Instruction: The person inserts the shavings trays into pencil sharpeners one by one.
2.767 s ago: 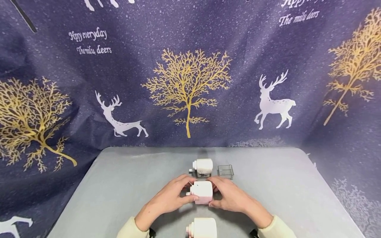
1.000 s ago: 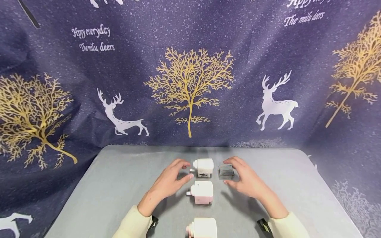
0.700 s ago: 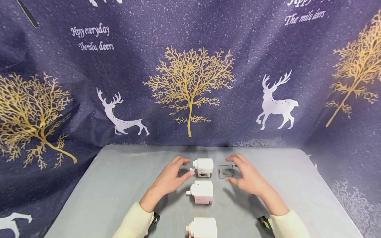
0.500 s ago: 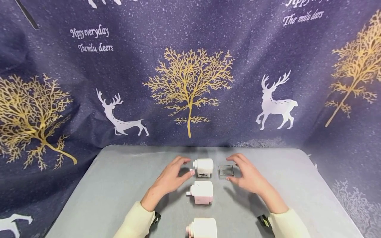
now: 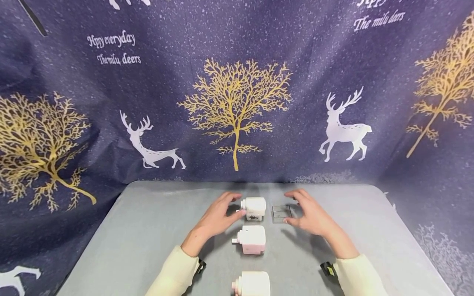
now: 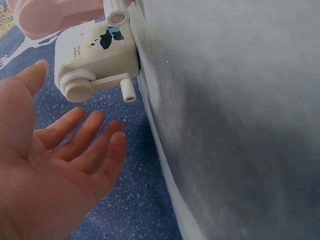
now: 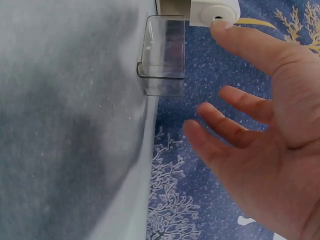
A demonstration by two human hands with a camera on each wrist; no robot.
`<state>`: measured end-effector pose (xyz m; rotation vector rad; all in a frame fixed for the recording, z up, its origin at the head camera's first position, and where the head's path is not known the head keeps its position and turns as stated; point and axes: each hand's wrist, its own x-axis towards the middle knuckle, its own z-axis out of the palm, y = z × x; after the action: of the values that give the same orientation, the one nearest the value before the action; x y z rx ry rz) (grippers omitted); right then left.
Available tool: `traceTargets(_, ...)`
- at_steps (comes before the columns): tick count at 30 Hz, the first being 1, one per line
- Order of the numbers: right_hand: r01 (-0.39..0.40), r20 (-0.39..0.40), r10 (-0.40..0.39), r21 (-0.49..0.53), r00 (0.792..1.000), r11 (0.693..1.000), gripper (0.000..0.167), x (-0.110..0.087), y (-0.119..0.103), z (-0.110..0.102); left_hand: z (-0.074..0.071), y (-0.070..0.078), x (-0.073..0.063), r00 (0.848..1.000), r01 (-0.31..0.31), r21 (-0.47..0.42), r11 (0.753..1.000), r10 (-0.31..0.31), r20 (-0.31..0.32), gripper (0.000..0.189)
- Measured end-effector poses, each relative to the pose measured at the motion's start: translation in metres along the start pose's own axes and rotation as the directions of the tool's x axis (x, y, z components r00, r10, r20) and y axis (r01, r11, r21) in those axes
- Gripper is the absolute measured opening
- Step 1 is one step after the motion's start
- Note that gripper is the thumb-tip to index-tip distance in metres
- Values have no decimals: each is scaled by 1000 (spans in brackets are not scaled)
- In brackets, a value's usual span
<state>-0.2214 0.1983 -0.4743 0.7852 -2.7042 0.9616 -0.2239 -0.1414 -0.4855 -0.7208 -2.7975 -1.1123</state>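
A white hand-crank pencil sharpener point(image 5: 255, 208) with a dark picture on its front stands at the back of the table. Its crank point(image 6: 107, 82) points left, toward my left hand point(image 5: 219, 216). That hand's fingers are spread and bent a little, with a gap to the sharpener in the left wrist view. Right of the sharpener lies a clear plastic shavings drawer point(image 5: 281, 212). My right hand point(image 5: 312, 213) hovers at the drawer's right side, fingers apart and holding nothing; in the right wrist view the drawer point(image 7: 164, 55) stands free of the fingers.
A white-and-pink pencil sharpener point(image 5: 253, 239) stands just in front of the white one. Another pale sharpener point(image 5: 255, 283) is at the near edge, partly cut off. The grey table point(image 5: 155, 230) ends at a dark blue curtain point(image 5: 207, 172) with deer and trees.
Both hands have left the white-and-pink sharpener and moved back to either side of the white sharpener and drawer. Lately the left hand has edged right, closer to the white sharpener's crank.
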Motion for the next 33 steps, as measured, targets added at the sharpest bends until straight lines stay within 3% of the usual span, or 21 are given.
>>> traceTargets(11,-14,17,13,25,1000,1000,78,-4,11,1,2,-2,7,1000,23,-34,999,-22,9,66)
traceTargets(24,-69,81,66,40,995,997,79,-4,13,3,4,2,10,999,8,-23,1000,-7,40,61)
traceTargets(33,-60,102,56,35,993,998,68,-2,16,8,7,1,12,998,-22,-13,1000,23,52,55)
